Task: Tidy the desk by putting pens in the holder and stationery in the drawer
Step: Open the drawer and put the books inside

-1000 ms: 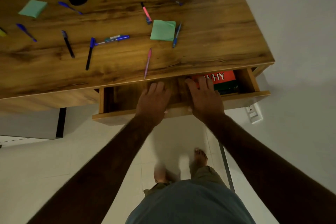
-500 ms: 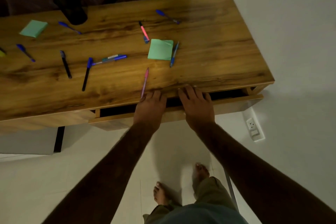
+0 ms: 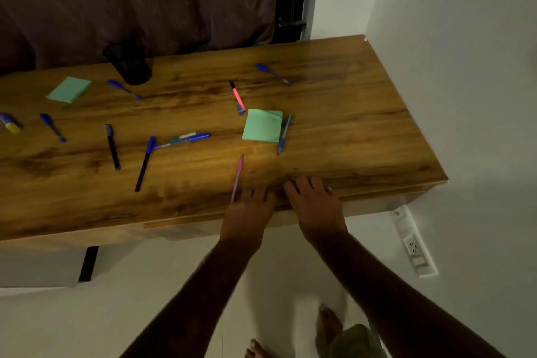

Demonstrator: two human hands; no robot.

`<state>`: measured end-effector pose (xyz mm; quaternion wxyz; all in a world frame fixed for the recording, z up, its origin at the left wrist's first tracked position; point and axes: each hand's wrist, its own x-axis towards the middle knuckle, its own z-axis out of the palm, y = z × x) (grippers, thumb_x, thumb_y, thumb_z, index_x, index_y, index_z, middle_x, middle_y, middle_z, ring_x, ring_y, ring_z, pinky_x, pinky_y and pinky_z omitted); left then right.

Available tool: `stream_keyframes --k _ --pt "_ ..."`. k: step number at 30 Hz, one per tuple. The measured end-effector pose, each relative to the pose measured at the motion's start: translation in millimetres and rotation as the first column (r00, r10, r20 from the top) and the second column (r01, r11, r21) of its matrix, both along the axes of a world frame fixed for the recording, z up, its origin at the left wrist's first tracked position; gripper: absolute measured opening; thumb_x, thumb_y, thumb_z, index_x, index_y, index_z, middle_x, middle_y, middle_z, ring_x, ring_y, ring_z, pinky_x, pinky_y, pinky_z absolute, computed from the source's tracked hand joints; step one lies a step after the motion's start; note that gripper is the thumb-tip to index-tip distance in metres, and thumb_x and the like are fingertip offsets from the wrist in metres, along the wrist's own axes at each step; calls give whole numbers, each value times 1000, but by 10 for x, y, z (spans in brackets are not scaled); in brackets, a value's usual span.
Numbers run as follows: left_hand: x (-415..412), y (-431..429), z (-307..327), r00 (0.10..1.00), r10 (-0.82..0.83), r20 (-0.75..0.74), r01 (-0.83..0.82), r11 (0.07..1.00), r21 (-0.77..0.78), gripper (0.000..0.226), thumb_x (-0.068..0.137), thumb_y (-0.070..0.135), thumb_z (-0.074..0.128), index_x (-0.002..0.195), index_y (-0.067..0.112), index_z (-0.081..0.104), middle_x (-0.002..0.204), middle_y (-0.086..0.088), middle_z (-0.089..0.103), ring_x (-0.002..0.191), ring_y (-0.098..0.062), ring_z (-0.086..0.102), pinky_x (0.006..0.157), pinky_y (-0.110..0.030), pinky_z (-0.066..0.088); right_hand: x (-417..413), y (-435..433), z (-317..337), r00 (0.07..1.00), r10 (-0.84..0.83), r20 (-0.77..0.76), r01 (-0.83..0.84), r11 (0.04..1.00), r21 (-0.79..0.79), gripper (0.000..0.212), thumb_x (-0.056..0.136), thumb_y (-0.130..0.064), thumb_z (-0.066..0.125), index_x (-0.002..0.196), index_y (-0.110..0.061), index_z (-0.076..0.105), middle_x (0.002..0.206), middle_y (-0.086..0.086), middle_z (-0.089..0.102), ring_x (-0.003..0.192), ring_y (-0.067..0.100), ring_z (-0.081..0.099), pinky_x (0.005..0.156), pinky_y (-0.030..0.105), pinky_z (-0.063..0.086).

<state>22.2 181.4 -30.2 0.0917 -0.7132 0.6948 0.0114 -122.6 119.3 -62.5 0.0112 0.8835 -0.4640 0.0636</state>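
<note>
Both my hands rest flat on the front edge of the wooden desk (image 3: pixel 348 136), over the drawer front (image 3: pixel 377 206), which sits flush under the top. My left hand (image 3: pixel 247 212) lies beside the tip of a pink pen (image 3: pixel 237 176). My right hand (image 3: pixel 315 206) is just to its right. Neither hand holds anything. Several pens lie scattered on the desk, among them a blue pen (image 3: pixel 283 134) touching a green sticky pad (image 3: pixel 263 125), a black pen (image 3: pixel 112 147) and a blue-capped pen (image 3: pixel 144 164). A black mesh pen holder (image 3: pixel 130 62) stands at the back.
A second green sticky pad (image 3: pixel 69 89) lies at the back left, a yellow-tipped marker (image 3: pixel 10 123) at the left edge. A dark curtain (image 3: pixel 145 0) hangs behind the desk. A white wall with a socket strip (image 3: pixel 414 244) is close on the right. My bare feet show below.
The drawer, open with a red book inside a second ago, has been pushed in by both hands and now looks shut. The camera has tilted up.
</note>
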Motion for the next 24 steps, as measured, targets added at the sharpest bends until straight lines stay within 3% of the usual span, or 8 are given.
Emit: stream_keyframes --k 4,7,13,19,24 --pt "-13 -57 60 1000 -1 17 0 999 38 46 78 15 77 120 19 60 117 -8 62 104 -28 62 63 -36 55 65 -79 22 998 -18 -68 17 1000 -10 55 72 -22 84 121 -18 59 114 8 61 93 30 59 55 40 56" --pt "-10 -107 -3 1000 -12 -23 12 1000 19 49 82 14 74 128 18 55 122 -10 59 107 -29 62 67 -36 55 81 -113 11 998 -11 -69 10 1000 -12 52 73 -22 85 117 -18 58 109 8 61 91 29 59 51 38 55" --pt "-31 -144 -92 1000 18 -5 -18 1000 -4 57 48 10 92 100 11 68 92 -13 65 78 -31 65 48 -36 54 122 -141 -5 998 -16 -53 16 1000 0 52 72 -25 86 115 -20 58 108 8 60 91 30 59 50 41 55" --pt "-23 -150 -146 998 3 -57 -7 997 -77 53 44 6 91 91 11 68 86 -12 64 73 -31 65 46 -35 52 141 -118 -70 992 -29 -123 22 998 -57 59 68 -27 87 119 -19 59 113 10 61 94 31 61 57 48 58" --pt "-18 -170 -118 998 4 -67 -10 996 -93 47 44 7 91 84 14 69 81 -9 64 67 -28 64 41 -30 46 148 -113 -74 993 -22 -119 17 999 -42 60 64 -26 91 112 -18 56 103 10 59 87 31 60 57 49 58"
